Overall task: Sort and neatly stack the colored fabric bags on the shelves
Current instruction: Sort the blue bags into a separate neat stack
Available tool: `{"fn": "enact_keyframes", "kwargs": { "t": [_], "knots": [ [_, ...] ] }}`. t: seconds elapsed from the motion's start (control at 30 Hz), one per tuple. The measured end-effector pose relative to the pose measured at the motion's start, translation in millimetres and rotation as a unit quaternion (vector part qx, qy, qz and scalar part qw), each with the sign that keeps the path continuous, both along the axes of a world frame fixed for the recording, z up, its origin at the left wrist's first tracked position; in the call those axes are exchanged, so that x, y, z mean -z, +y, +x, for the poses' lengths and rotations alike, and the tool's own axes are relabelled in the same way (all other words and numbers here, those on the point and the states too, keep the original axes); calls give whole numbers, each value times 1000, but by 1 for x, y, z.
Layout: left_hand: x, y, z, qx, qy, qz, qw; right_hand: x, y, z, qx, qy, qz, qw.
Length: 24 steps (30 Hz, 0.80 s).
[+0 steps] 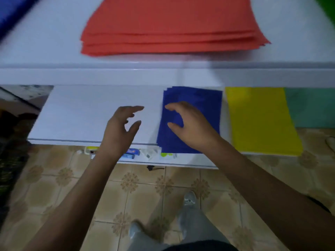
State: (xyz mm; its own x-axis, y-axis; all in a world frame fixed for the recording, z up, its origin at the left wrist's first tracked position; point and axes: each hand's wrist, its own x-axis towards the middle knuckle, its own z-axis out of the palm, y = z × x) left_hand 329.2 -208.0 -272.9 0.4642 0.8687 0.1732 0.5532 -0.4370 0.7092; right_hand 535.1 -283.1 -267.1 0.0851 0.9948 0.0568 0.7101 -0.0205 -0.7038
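Blue bag stack (192,113) lies flat on the lower white shelf (81,113), edges slightly fanned at the far side. Yellow stack (261,120) just right of it, small gap between; teal-green stack (311,107) right of the yellow, touching or overlapping it, can't tell which. Red stack (168,26) on the upper shelf (45,42), far side, layers offset at the near edge. Blurred blue fabric (12,13) far left corner, a bit of green (326,9) far right corner. Right hand (192,125) over the blue stack, fingers spread and curled, thumb out; contact with the fabric unclear. Left hand (119,129) over bare shelf just left of the blue stack, fingers spread, holding nothing. Left half of the lower shelf is bare. Below its near edge, a lower ledge with small clutter (143,153), too blurred to identify. Floor: beige patterned tile (54,187). Grey trouser legs and a grey shoe (189,198) at the near edge. Dim light, motion blur throughout.
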Motion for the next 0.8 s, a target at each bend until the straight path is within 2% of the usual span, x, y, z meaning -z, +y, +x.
{"fn": "enact_keyframes", "kwargs": {
  "t": [0.13, 0.27, 0.37, 0.47, 0.67, 0.8],
  "knots": [
    [-47, -25, -87, -21, 25, 60, 998, -57, -2, -78, -84, -18, 45, 995],
    [-86, -35, -174, -58, 78, 112, 989, -114, 9, -158, -131, -91, 87, 983],
    [-117, -33, -237, -92, 147, 179, 969, -153, 26, -208, -142, -164, 135, 967],
    [-150, -21, -290, -116, 226, 256, 933, -187, 43, -242, -133, -204, 166, 956],
    [-204, 28, -330, -133, 190, 284, 930, -221, 99, -265, -48, -215, 163, 962],
    [-223, 98, -334, -127, 173, 271, 938, -225, 153, -269, 0, -320, 82, 944]
  ]
}}
